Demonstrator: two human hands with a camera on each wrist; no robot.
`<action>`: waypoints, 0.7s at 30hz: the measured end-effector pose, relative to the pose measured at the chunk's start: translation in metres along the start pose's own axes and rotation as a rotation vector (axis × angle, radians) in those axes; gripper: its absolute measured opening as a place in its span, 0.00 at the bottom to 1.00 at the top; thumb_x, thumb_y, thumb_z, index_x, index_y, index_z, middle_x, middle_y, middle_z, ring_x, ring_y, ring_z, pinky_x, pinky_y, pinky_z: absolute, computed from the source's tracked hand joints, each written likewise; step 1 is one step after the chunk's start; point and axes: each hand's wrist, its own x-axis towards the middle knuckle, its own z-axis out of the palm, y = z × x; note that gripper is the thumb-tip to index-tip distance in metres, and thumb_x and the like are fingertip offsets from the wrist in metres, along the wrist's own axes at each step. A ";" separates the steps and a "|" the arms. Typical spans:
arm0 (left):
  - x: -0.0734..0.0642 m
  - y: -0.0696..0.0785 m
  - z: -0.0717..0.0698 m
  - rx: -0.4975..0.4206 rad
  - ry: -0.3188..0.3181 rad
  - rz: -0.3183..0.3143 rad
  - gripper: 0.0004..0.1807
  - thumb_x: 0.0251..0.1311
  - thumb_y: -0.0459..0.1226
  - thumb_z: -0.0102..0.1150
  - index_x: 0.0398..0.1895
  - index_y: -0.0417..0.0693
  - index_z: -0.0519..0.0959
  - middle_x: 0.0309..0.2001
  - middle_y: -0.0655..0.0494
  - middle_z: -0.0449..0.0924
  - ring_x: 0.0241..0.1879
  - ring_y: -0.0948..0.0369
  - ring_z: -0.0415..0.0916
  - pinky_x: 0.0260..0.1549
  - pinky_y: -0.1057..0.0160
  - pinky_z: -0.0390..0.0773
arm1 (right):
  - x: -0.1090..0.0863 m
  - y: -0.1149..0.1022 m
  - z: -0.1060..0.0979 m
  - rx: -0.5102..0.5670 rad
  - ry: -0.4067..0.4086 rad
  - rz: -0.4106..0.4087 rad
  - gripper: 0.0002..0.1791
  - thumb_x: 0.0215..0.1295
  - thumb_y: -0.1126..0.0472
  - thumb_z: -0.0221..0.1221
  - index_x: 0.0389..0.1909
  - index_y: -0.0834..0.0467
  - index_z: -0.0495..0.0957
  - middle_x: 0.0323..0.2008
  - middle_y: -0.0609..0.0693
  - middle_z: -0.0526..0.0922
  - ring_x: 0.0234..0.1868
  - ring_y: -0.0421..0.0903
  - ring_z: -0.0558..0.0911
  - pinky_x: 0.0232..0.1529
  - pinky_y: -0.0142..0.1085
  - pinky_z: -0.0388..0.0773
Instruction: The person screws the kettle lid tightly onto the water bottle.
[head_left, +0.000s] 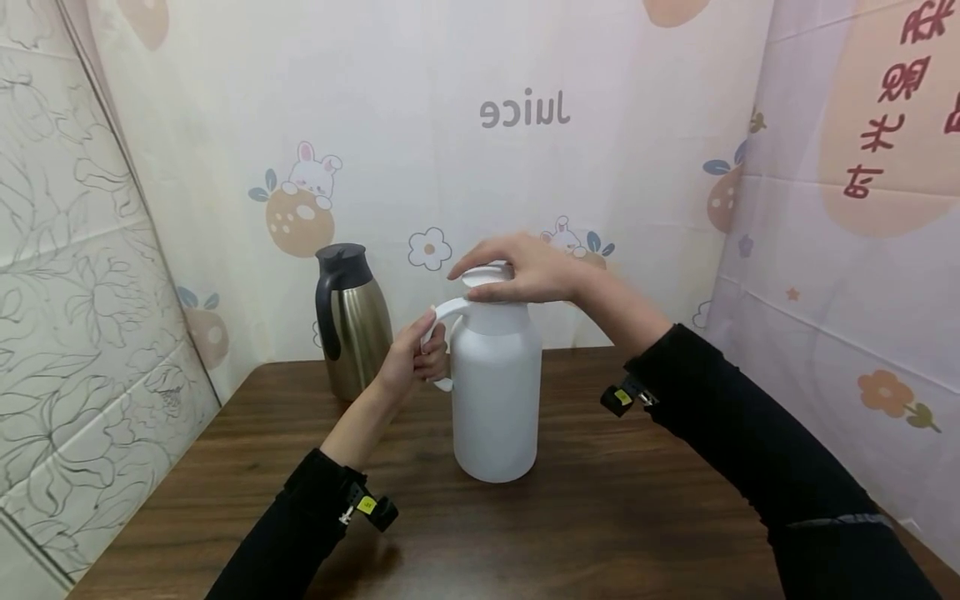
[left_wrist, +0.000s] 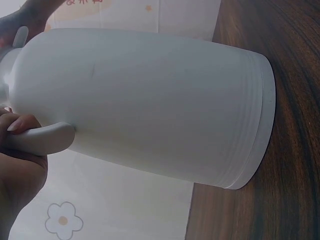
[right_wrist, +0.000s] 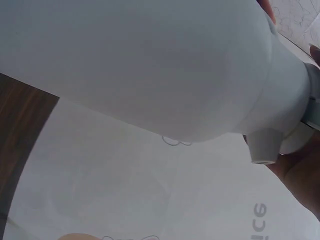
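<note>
- Place: a small booth with cloth on three sides of you; home, lab or studio, you cannot tell which.
- Back: white cloth curtain [head_left: 405, 67] printed with peach-coloured fruit, rabbits and a grey "Juice" in mirror writing.
- Left: white sheet with grey line-drawn flowers [head_left: 82, 250].
- Right: white cloth hanging with dark red characters [head_left: 795, 292].
- Before you: dark brown wood-grain tabletop [head_left: 637, 517].
- At your black fabric sleeves [head_left: 720, 417]: black box-shaped cameras with yellow labels [head_left: 617, 401].

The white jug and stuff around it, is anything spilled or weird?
Yes: the word Juice on the back cloth reads backwards, like in a mirror. The white jug stands upright, but its side has a faint dark mark in the left wrist view; I can't tell what it is. No spill shows on the table.
</note>
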 end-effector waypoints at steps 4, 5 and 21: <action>0.000 -0.001 -0.001 0.010 0.006 -0.003 0.27 0.85 0.54 0.35 0.21 0.57 0.61 0.14 0.68 0.58 0.13 0.68 0.54 0.17 0.66 0.52 | 0.003 0.004 0.005 -0.008 0.005 -0.047 0.18 0.70 0.47 0.66 0.58 0.45 0.87 0.58 0.43 0.86 0.56 0.43 0.82 0.49 0.44 0.81; 0.000 -0.001 -0.001 0.013 0.007 -0.001 0.27 0.85 0.54 0.35 0.21 0.57 0.61 0.14 0.68 0.58 0.13 0.67 0.54 0.17 0.66 0.52 | 0.004 0.005 0.006 -0.014 0.009 -0.051 0.17 0.70 0.48 0.66 0.58 0.45 0.87 0.57 0.44 0.86 0.56 0.42 0.82 0.49 0.43 0.81; 0.001 0.000 -0.003 0.020 0.012 -0.009 0.27 0.84 0.55 0.36 0.21 0.57 0.61 0.13 0.70 0.59 0.13 0.69 0.54 0.17 0.67 0.53 | 0.008 -0.010 0.013 -0.110 0.058 0.086 0.15 0.70 0.53 0.60 0.52 0.50 0.89 0.54 0.51 0.87 0.47 0.48 0.83 0.39 0.42 0.82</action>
